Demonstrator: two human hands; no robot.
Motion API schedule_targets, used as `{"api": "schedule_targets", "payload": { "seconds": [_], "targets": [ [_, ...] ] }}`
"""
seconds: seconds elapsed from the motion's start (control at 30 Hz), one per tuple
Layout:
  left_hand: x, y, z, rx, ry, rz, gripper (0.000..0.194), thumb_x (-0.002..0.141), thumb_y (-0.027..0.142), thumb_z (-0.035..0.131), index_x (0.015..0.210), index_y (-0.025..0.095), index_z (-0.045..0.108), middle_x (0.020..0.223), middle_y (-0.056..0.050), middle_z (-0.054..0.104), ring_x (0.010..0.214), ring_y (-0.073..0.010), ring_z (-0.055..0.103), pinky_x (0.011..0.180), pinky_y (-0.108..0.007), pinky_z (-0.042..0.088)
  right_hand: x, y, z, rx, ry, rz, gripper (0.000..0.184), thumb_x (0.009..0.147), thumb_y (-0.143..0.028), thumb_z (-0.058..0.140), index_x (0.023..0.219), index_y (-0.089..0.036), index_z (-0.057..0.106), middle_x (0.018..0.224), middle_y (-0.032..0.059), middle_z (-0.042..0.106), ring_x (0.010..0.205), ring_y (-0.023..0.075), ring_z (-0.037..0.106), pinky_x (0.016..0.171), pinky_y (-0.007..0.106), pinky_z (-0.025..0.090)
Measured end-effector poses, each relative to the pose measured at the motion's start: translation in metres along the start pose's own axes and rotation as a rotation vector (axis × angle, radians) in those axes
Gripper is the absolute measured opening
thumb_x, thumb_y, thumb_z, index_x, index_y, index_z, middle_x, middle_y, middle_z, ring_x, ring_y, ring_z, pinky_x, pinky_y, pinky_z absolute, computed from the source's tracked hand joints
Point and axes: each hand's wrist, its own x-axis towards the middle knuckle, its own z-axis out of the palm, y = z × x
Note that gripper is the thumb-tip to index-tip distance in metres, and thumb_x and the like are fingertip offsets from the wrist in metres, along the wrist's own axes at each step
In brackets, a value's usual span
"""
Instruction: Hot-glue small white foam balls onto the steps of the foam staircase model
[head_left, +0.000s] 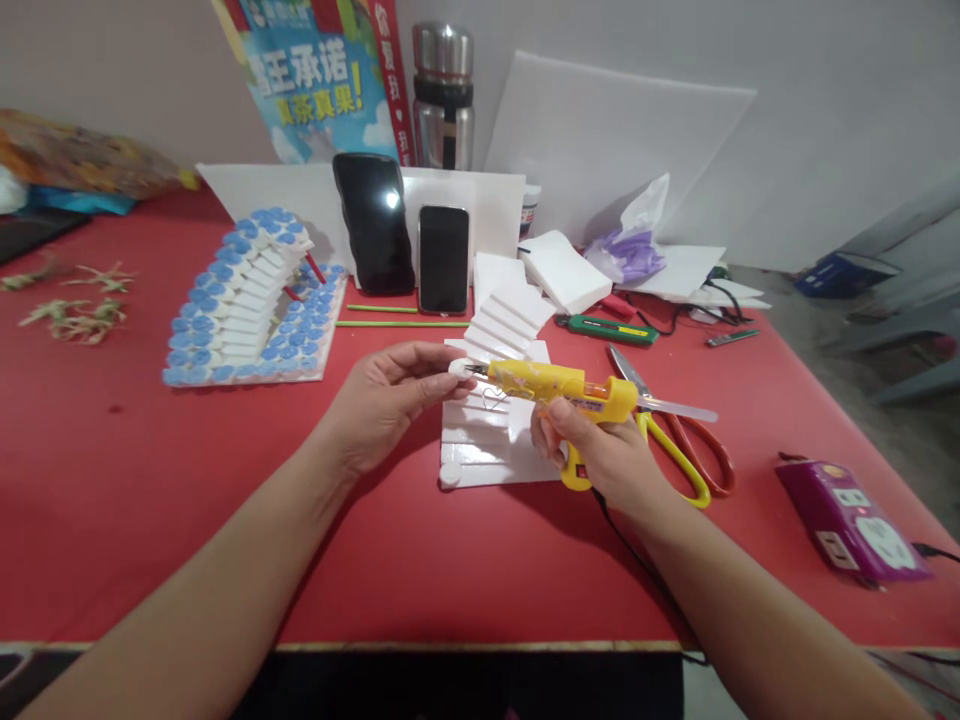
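- The left hand (386, 405) pinches a small white disc (460, 369) between thumb and fingers, nearly closed; the right hand (604, 455) wraps firmly round the handle of a yellow glue gun (536, 381).
- The disc is held up over the left side of the white stair model (478, 437), the gun's nozzle at or very near it.
- With the nozzle so close to the fingertips, a slip or excess glue could burn them; a loose pinch could drop the disc.
- Glue dripping from the tip could mark the steps of the stair model below.
- Right of the stair model lie scissors (681, 445), near the gun; a swing of the right hand could knock them.
- Left of the stair model, well apart, stands a blue-studded model (225, 315).
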Motion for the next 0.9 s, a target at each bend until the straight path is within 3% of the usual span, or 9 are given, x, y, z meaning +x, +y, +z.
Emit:
{"api": "schedule_targets", "payload": {
  "seconds": [0.57,0.9],
  "targets": [
    [0.0016,0.001,0.0005,-0.082,-0.021,0.002,0.025,0.068,0.019,0.096,0.088,0.016,0.081,0.09,-0.004,0.081,0.08,-0.0158,0.077,0.092,-0.031,0.063,-0.0021,0.0035,-0.0019,-0.034,0.009,0.007,0.058,0.093,-0.07,0.063,0.06,-0.023,0.057,0.054,-0.0009,0.053,0.05,0.0135,0.048,0.048,0.031,0.039],
    [0.0023,0.0001,0.0003,-0.051,-0.013,-0.005,0.027,0.067,0.021,0.097,0.087,0.017,0.08,0.092,-0.005,0.081,0.082,-0.018,0.078,0.091,-0.033,0.063,-0.0019,-0.0002,0.0023,0.005,0.017,0.0,0.057,0.088,-0.071,0.07,0.06,-0.024,0.056,0.056,-0.0003,0.055,0.047,0.0136,0.049,0.043,0.031,0.039]
  ]
}}
